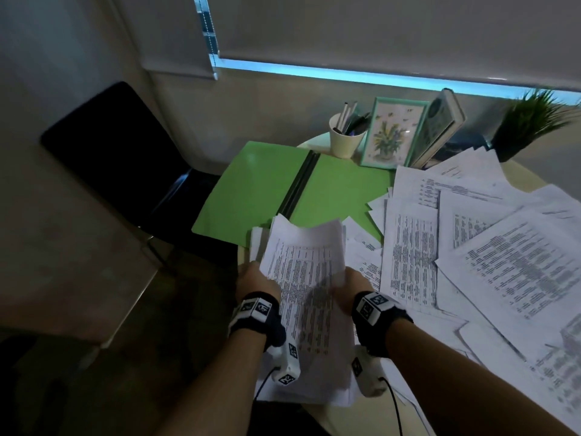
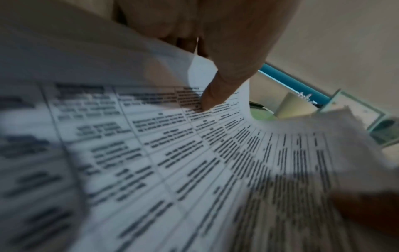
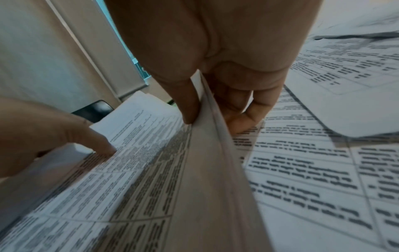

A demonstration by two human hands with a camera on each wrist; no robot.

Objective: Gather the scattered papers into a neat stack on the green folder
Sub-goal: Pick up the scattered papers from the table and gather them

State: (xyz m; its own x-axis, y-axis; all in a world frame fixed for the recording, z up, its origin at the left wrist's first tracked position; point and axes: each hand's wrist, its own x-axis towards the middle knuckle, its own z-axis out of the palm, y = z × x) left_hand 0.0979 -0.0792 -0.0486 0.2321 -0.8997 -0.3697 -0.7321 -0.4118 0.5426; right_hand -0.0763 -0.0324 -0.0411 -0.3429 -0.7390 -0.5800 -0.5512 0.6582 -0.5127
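1. Between both hands, a bundle of papers (image 1: 306, 278) was clamped: left hand (image 1: 256, 280) on one edge, right hand (image 1: 352, 284) on the other
2. Beyond the fingertips lay the open green folder (image 1: 251, 190)
3. Right of the fingers, loose sheets (image 1: 471, 247) were scattered

We saw a dim room: a drawn blind (image 1: 377, 23) with a blue strip of light (image 1: 345, 75) beneath it, a black chair (image 1: 119, 152) at left, a dark floor (image 1: 94, 372).

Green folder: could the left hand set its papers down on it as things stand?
Probably yes. The green folder lies open and mostly bare just beyond the left hand; nothing stands between. Both hands grip the bundle of papers, so the right hand must follow or let go.
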